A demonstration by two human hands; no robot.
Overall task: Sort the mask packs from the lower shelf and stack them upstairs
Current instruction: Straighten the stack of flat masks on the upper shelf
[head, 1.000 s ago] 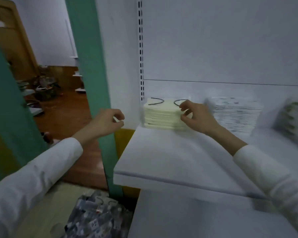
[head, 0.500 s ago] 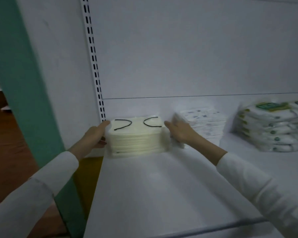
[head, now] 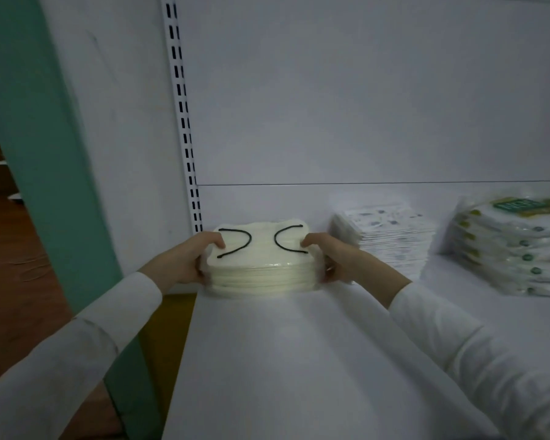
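Fingers of the left hand and right hand are curling round opposite ends of the cream mask stack, which is sitting in the back left corner of the shelf, its long axis running side to side between equally near hands.

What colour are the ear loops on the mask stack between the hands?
Black ear loops on the cream mask stack; head view shows them best.

Mask stack left on shelf (btwn hands); two stacks right.
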